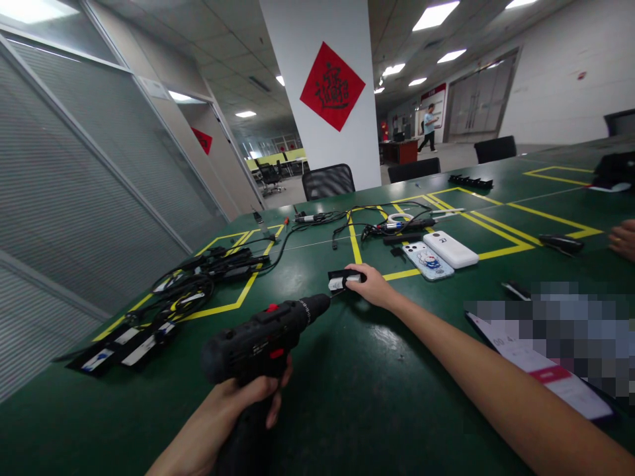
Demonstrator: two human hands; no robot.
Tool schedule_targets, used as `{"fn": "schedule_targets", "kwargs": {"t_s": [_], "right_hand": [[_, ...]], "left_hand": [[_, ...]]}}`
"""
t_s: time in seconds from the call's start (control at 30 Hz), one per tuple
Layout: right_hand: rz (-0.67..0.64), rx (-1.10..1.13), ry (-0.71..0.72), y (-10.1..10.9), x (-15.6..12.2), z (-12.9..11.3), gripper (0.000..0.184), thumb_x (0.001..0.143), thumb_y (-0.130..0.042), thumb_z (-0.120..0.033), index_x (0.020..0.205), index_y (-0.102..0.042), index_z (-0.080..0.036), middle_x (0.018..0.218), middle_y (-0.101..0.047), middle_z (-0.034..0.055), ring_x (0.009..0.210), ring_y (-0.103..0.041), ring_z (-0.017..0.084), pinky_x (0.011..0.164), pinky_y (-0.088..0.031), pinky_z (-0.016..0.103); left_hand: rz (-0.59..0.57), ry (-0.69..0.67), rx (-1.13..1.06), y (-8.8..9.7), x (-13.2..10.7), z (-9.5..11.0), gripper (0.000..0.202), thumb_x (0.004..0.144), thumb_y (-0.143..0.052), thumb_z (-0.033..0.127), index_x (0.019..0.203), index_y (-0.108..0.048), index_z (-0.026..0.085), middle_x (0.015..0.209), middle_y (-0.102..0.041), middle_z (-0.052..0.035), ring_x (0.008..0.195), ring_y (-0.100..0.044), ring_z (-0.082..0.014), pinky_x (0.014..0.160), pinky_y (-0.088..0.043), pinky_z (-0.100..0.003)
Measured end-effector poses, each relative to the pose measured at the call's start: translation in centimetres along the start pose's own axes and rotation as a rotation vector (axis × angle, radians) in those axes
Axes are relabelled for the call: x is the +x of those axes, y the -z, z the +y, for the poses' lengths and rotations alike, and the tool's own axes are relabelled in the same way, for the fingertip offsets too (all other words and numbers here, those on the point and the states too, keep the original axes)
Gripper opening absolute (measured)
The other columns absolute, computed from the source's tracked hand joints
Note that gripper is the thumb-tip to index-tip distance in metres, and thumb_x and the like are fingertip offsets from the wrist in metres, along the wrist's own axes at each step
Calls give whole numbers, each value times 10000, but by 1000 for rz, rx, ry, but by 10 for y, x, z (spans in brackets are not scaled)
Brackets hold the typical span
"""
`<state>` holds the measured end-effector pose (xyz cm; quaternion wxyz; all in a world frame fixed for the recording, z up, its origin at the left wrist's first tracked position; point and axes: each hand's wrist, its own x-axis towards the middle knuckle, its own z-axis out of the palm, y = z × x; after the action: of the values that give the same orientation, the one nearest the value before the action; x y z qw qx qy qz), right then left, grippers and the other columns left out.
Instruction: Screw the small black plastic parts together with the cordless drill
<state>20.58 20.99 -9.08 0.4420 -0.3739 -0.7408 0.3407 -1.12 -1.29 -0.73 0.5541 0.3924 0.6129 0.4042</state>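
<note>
My left hand is wrapped round the grip of a black cordless drill with red buttons. The drill points away and to the right, its thin bit reaching toward a small black-and-white piece. My right hand grips that piece from its right side, low over the green table. The bit's tip lies close to the piece's near edge; I cannot tell whether they touch. The fingers partly cover the piece.
On the green table lie tangled black cables at left, a phone in a patterned case, a white power bank and a tablet. Another person's hand rests at the right edge. Someone walks in the background.
</note>
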Motion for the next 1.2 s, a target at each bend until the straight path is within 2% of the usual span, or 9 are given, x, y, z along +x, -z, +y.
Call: {"fn": "schedule_targets", "kwargs": {"t_s": [0.27,0.4,0.6,0.77,0.9,1.1,1.2], "right_hand": [[-9,-1,-2,1,0,-2,354,704,-605,-257,1057,-622,-231,998,-591,20,916,-567,186,848,-418,300],[-14,-1,2,2,0,-2,361,708,-598,-254,1068,-619,-232,1013,-592,22,924,-563,184,869,-409,304],[-10,0,-3,2,-1,-3,355,705,-597,-253,1059,-625,-230,1015,-596,22,935,-560,188,876,-405,304],[-12,-2,2,2,0,-2,362,705,-597,-257,1064,-621,-221,997,-591,22,914,-564,183,855,-413,300],[-9,-6,-2,1,1,0,365,700,-603,-260,1063,-621,-225,989,-588,19,903,-564,185,841,-417,301],[-5,-2,-4,1,1,0,357,698,-605,-263,1053,-626,-229,983,-589,19,894,-565,184,836,-417,298],[-10,-2,-5,2,1,-2,353,700,-605,-264,1050,-626,-224,982,-587,20,895,-566,184,834,-419,297]], "left_hand": [[-9,7,35,0,-1,2,365,690,-630,373,936,-633,102,727,-630,-82,502,-511,-146,503,-397,-275],[-19,-14,40,2,-1,0,354,709,-620,370,948,-640,109,796,-633,-88,506,-505,-135,507,-400,-274],[-13,-39,57,0,-2,1,352,715,-618,367,958,-626,113,797,-624,-80,506,-504,-134,515,-406,-276],[-14,-18,45,1,-2,1,351,720,-617,361,956,-621,101,707,-614,-68,509,-514,-145,503,-404,-266],[-25,-41,35,3,0,-2,356,715,-624,351,967,-621,99,810,-632,-94,512,-521,-140,502,-406,-264],[-21,-46,49,4,0,-1,347,725,-613,357,958,-630,101,801,-627,-96,514,-514,-143,511,-417,-271],[-63,-27,77,5,0,1,350,742,-604,359,982,-626,105,830,-626,-98,531,-518,-140,524,-421,-268]]}}
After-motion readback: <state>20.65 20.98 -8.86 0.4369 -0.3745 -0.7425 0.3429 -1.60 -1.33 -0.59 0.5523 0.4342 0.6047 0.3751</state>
